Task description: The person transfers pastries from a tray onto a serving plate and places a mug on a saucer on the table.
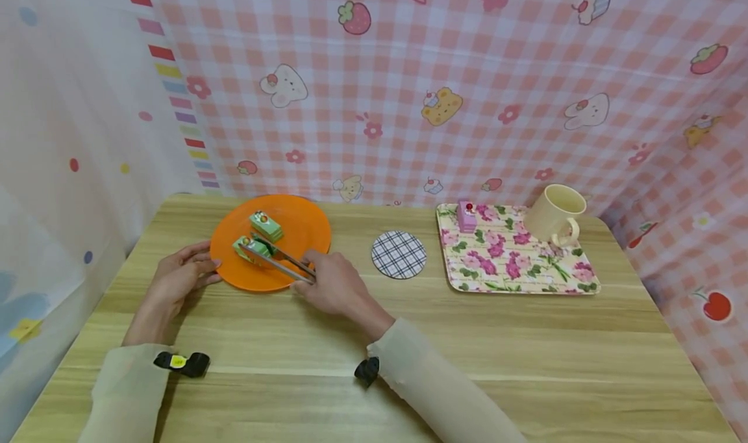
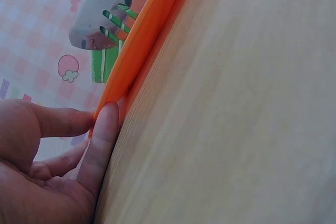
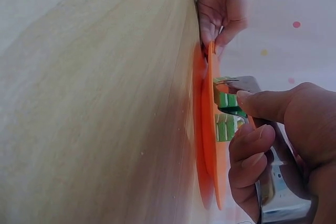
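My left hand pinches the near left rim of an orange plate between thumb and fingers, seen closely in the left wrist view. Two green toy cake slices with small decorations on top are on this plate, one behind the other. In my right hand are metal tongs, gripped with thumb and curled fingers. Their fork-like tips reach over the plate and straddle the nearer green slice. The left wrist view shows the tines against the green and white layers.
A round checked coaster lies right of the plate. Further right, a floral tray carries a pink toy cake slice and a cream mug. Printed cloth hangs behind the wooden table and at both sides.
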{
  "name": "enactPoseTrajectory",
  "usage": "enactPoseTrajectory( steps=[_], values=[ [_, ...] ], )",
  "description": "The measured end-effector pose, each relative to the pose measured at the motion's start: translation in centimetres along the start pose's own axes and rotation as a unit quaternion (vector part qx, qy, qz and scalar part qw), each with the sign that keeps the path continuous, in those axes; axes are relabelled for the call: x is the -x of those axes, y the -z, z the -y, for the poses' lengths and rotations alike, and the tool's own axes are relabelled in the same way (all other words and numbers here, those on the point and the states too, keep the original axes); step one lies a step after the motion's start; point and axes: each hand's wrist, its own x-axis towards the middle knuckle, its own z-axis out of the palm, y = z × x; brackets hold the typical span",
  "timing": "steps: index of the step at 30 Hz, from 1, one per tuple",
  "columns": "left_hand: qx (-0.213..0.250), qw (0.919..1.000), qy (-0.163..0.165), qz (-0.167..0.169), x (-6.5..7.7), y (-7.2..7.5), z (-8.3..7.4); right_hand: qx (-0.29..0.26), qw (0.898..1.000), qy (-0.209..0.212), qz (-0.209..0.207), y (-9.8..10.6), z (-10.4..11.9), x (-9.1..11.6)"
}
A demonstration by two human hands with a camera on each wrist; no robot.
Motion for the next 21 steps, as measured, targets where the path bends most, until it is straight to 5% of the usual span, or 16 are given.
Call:
enactPoseTrajectory(
  steps=[21],
  values=[
    [-0.025,0.9997,0.003,-0.006,-0.2,0.0,0.1,-0.029,0.999,-0.017,0.008,0.8,-0.2,1.2]
  ],
)
